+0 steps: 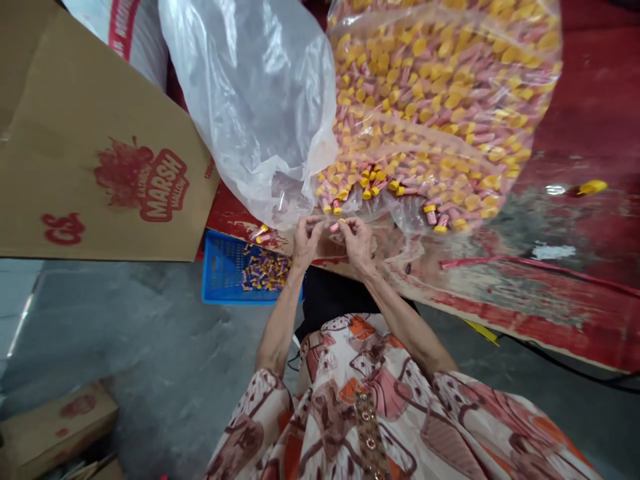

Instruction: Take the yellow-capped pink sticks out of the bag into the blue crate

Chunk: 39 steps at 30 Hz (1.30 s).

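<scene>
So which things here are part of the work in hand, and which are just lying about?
In hand:
left hand and right hand, pinching small pieces
clear bag of yellow-capped pink pieces
blue crate holding more pieces

Lying about:
Marsh carton
small box
loose yellow piece

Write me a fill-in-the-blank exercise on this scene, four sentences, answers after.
1. The small pink tubes in the clear plastic bag have caps coloured ____.
2. The left hand and right hand meet at the bag's ____ edge.
3. The tray below the hands is coloured ____.
4. The red word printed on the cardboard box is ____.

Missing words: yellow; lower; blue; MARSH
</scene>
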Motion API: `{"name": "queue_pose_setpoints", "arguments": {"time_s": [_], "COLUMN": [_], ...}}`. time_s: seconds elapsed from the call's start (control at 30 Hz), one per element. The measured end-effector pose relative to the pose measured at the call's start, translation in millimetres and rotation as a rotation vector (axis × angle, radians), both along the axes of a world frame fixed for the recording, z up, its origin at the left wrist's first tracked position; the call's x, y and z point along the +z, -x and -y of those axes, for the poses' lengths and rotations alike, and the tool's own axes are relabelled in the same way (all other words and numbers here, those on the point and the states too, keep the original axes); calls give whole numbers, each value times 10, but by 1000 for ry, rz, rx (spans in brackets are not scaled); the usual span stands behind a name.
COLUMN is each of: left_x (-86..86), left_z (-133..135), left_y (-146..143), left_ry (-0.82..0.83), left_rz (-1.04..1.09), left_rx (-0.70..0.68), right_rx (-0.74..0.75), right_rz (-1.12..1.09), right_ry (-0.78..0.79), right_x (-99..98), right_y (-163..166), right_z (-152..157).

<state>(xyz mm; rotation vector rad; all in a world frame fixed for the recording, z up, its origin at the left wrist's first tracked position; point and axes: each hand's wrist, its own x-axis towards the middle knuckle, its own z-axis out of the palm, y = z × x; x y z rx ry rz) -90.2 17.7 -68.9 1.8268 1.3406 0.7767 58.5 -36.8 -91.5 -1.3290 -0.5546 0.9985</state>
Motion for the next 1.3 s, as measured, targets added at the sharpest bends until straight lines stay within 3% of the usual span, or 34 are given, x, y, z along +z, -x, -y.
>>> {"name": "queue_pose_setpoints", "arguments": {"time_s": [0.2, 0.3, 0.4, 0.5, 0.6, 0.7, 0.8, 0.9, 1.0, 1.1, 1.23, 1.3], "left_x": [-3, -61, -126, -148, -74, 72, 186, 236, 266, 258, 175, 172], "left_z": [10, 1, 11, 38, 15, -62, -102, -83, -28, 89, 230, 158], "left_y": [-219, -319, -439, -623, -814, -904, -893, -844, -759, -635, -447, -337], "left_ry": [0, -76, -196, -243, -239, -230, -229, -208, -215, -263, -217, -188], "left_rz": [78, 61, -114, -362, -566, -674, -692, -692, -704, -677, -637, -599], "left_rx": [30, -4, -89, -266, -417, -492, -510, -518, -481, -336, -333, -316], "right_rx": [-105, 34, 155, 65, -39, 13, 146, 189, 147, 103, 201, 240], "right_rz": [24, 125, 367, 659, 823, 933, 1003, 1048, 1080, 1090, 1114, 1140], "right_ry": [89, 122, 115, 108, 119, 213, 344, 361, 250, 94, 23, 15], "right_x": [-40, -35, -30, -35, -51, -47, 2, 71, 94, 11, -174, -242], "right_y": [-118, -216, -379, -653, -929, -1083, -1151, -1200, -1181, -1029, -757, -681], "right_z": [-6, 30, 152, 213, 55, -246, -468, -488, -345, -160, -14, 4]}}
